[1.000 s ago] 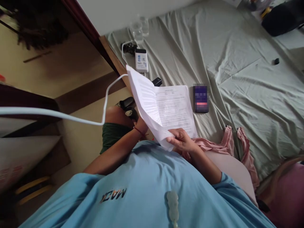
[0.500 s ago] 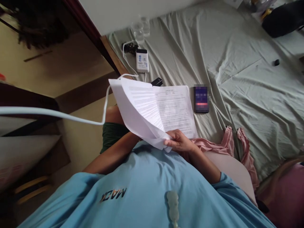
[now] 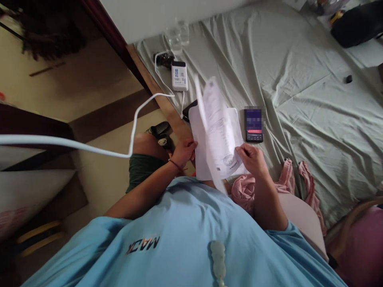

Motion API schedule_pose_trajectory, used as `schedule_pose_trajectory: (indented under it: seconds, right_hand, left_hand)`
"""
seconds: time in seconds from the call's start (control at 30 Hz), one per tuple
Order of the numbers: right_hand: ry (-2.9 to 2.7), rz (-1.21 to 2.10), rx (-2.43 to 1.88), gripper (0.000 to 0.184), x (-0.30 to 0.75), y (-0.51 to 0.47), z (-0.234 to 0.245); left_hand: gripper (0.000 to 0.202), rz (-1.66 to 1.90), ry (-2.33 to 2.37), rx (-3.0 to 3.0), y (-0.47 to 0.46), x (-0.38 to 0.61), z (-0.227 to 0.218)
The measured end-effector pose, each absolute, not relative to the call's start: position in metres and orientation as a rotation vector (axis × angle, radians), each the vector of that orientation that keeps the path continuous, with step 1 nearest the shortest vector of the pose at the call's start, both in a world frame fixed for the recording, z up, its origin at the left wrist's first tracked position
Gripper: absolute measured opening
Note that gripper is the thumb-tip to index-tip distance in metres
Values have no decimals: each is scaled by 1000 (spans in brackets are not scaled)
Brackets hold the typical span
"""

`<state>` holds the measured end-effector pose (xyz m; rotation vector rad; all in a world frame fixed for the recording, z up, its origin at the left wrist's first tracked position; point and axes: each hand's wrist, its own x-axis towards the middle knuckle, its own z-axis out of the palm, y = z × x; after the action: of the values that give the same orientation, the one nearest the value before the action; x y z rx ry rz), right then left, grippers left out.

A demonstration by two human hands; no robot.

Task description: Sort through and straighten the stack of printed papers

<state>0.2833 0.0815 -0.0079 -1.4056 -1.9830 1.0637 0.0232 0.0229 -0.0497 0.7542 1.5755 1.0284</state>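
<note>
A stack of printed paper sheets (image 3: 223, 131) lies at the near edge of a bed covered with a grey-green sheet (image 3: 299, 79). My left hand (image 3: 184, 151) grips the stack's left edge with closed fingers. My right hand (image 3: 253, 157) pinches the lower corner of one sheet, which stands up on edge above the stack, blurred by motion. A dark phone (image 3: 254, 124) lies on the bed just right of the papers.
A white power bank (image 3: 179, 75) with a white cable (image 3: 131, 131) lies near the bed's far-left corner, beside clear glasses (image 3: 178, 36). Pink cloth (image 3: 287, 179) lies by my right arm. A black bag (image 3: 356, 22) sits far right. The bed's wooden edge (image 3: 155, 87) borders a floor drop.
The folded-back pages that were held up to the left have been swung over to the right. My right hand moved up-right with one sheet; my left hand came into view on the stack's left edge.
</note>
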Motion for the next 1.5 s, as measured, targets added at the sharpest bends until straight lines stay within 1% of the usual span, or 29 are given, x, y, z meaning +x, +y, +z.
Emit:
schedule_pose_trajectory:
  seconds: [0.1, 0.2, 0.3, 0.43, 0.57, 0.7, 0.77, 0.9, 0.97, 1.03, 1.2, 1.3, 1.37, 1.43, 1.5]
  right_hand:
    - [-1982, 906, -1530, 25, 292, 90, -12]
    - [-1858, 679, -1552, 15, 293, 91, -15]
    - [-1703, 541, -1538, 16, 290, 88, -15]
    - [-1603, 456, -1539, 15, 291, 88, -17]
    - [-1774, 381, -1491, 20, 292, 89, -23]
    - [-2172, 542, -1539, 25, 286, 87, -31]
    - [-2275, 557, -1569, 26, 283, 86, -35]
    - [-2164, 382, -1523, 33, 283, 88, -39]
    - [-2077, 356, -1506, 39, 284, 91, -43]
    - [-1990, 448, -1492, 45, 285, 93, -49]
    - [-1787, 879, -1417, 55, 285, 94, -57]
    - [-1759, 997, -1435, 51, 286, 93, -47]
    - [-1658, 1216, -1364, 46, 288, 90, -39]
    - [-1468, 1514, -1277, 44, 289, 88, -33]
    - [-1304, 1693, -1255, 43, 289, 87, -33]
  left_hand:
    - [18, 1022, 1581, 714, 25, 22, -55]
    - [32, 1043, 1621, 782, 25, 21, -57]
    - [39, 1063, 1648, 825, 24, 22, -58]
    - [42, 1084, 1657, 809, 24, 23, -55]
    - [41, 1063, 1666, 810, 24, 23, -53]
    - [40, 1084, 1647, 793, 23, 24, -54]
    - [39, 1099, 1631, 770, 21, 24, -55]
    - [35, 1164, 1588, 766, 12, 21, -58]
    - [35, 1200, 1558, 784, 6, 18, -59]
    - [37, 1218, 1532, 797, 2, 15, -60]
    - [43, 1200, 1469, 792, -3, 11, -56]
    - [47, 1203, 1381, 779, -2, 11, -50]
    - [47, 1217, 1320, 751, -1, 10, -48]
    - [45, 1245, 1307, 732, -1, 8, -50]
    - [41, 1267, 1341, 757, 0, 5, -54]
